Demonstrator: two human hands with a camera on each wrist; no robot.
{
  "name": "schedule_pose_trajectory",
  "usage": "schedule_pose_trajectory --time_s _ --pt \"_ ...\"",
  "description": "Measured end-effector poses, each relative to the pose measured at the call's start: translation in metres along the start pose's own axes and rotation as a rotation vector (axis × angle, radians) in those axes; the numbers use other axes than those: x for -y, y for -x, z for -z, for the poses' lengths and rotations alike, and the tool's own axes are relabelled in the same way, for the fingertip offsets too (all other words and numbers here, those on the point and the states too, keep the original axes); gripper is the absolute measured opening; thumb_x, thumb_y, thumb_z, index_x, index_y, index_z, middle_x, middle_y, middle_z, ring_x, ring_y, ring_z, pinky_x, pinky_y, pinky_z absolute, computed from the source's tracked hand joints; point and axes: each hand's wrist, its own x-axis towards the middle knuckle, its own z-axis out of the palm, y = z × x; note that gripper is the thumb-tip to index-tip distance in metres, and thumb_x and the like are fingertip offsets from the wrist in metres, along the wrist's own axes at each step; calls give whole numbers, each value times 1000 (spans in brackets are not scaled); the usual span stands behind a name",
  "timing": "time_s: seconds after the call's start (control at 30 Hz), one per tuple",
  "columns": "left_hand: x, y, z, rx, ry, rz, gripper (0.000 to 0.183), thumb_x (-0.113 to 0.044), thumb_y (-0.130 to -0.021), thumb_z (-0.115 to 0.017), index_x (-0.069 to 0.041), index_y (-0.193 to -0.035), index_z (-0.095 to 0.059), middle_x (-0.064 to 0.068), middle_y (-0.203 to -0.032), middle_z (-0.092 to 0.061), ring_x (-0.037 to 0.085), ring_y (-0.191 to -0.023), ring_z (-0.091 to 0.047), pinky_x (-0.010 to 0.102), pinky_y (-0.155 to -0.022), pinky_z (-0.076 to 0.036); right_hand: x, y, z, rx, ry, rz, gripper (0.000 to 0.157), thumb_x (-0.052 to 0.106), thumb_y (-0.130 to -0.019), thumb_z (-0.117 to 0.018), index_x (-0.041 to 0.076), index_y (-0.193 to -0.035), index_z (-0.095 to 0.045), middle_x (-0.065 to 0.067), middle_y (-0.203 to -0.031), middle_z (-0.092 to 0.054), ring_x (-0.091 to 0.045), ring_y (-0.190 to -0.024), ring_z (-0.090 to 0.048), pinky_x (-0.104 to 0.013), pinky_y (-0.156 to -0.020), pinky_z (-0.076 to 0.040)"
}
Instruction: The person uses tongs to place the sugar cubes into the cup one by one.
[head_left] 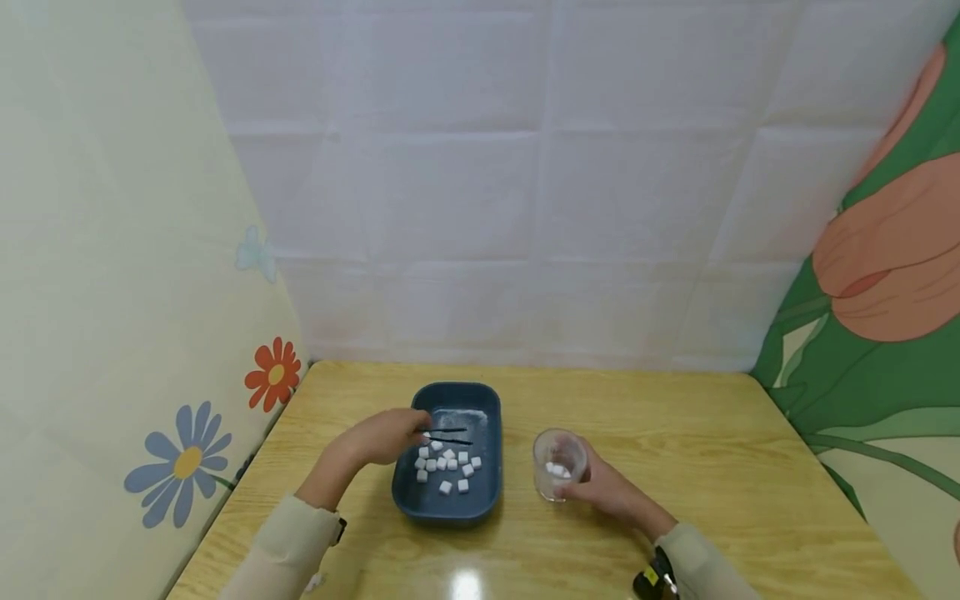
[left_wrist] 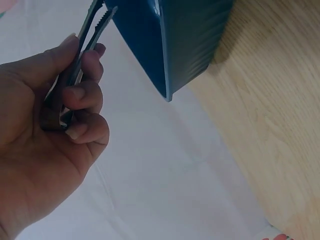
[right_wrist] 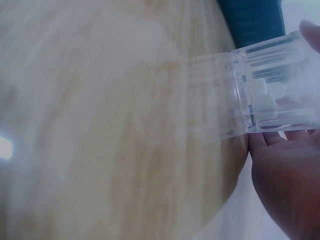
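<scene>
My left hand [head_left: 392, 435] holds a pair of dark metal tongs [left_wrist: 75, 70] between thumb and curled fingers, over the left side of a blue rectangular dish [head_left: 489, 492]. The two arms of the tongs stand apart, with serrated tips; nothing shows between them. Several white cubes [head_left: 442, 463] lie in the dish, mostly in its middle and near half. To the right of the dish, my right hand [head_left: 600, 483] grips a clear cup [right_wrist: 275, 85] round its side, thumb on one side and fingers on the other. A few white cubes [head_left: 557, 470] lie at the cup's bottom.
The dish and cup stand on a light wooden table [head_left: 675, 433]. A small white piece [head_left: 313, 582] lies by the left sleeve at the near edge. A white cloth [head_left: 525, 208] hangs behind, with floral cloths at both sides.
</scene>
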Motion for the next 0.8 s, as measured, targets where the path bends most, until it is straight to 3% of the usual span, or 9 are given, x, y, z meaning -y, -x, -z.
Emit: schedule_pose_trajectory --time_s 0.23,0.8 --pt "-4 -2 -8 52 -38 -38 24 -21 -95 -54 -9 -115 -60 -2 -104 -62 12 -89 -60 33 -75 -48 0 -1 0 -4 8 1 88 19 -75 -78 19 -143 -22 -12 -137 -39 -30 -123 -42 -35 -95 -37" --pt "-15 -12 -18 103 -74 -20 21 -22 -94 -55 -10 -111 -61 1 -102 -64 12 -86 -61 31 -73 -49 4 2 -1 15 -15 25 87 17 -77 -76 14 -144 -21 -17 -136 -39 -31 -121 -44 -35 -96 -38"
